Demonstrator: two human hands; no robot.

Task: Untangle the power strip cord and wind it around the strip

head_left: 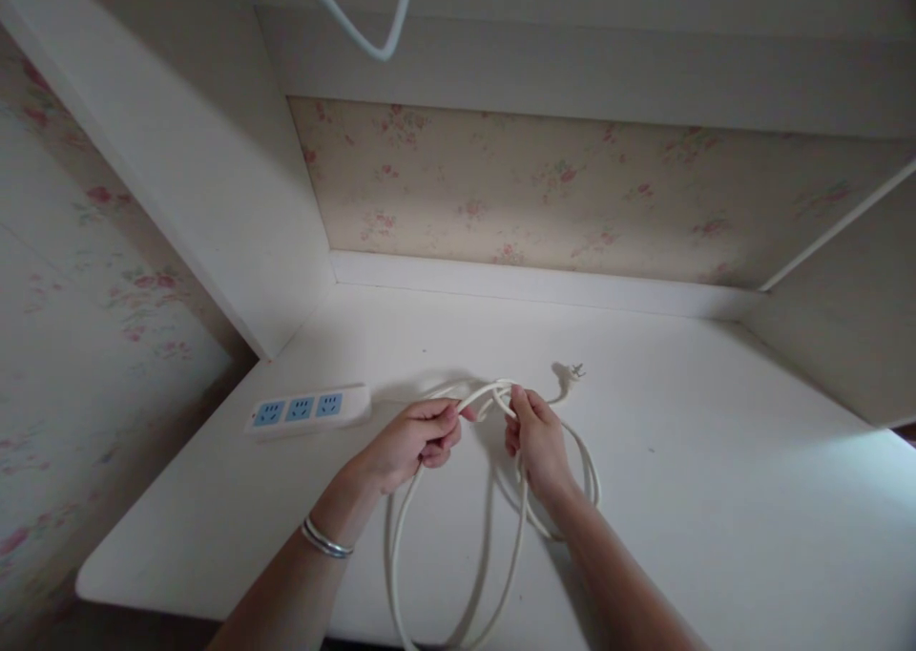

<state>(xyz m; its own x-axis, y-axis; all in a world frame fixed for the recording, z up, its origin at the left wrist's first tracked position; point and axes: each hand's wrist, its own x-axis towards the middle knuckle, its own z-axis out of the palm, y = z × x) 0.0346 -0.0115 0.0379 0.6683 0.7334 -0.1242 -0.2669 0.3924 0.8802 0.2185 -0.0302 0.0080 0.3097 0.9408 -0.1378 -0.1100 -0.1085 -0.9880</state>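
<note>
Cord [489, 387] gripped between your two hands over a white table [687, 460]

Your left hand [422, 436] is closed around the cream-coloured cord, thumb and forefinger pinching it, the other fingers curled in. Your right hand [542, 441] grips the same cord just beside it, thumb on top and fingers folded beneath. Between your hands the cord arches up in a short bow, with strands crossing next to your right thumb. A long loop drops below your hands toward you, its lowest part cut off by the bottom of the view. More cord curves in loops around the far side of your right wrist, and its shadow falls on the table.

Beyond your right hand, a plug [568, 376] in the same pale colour lies on the table, metal prongs pointing to the right. To the left of your left hand sits a white power strip [309, 410] with three blue socket panels, slightly tilted across the table. You wear silver bangles [327, 539] on your left wrist.

White side panels [215, 183] stand at both ends of the table, and floral wallpaper [493, 198] shows behind it. At the top, a pale bent rod [385, 52] hangs into view.
</note>
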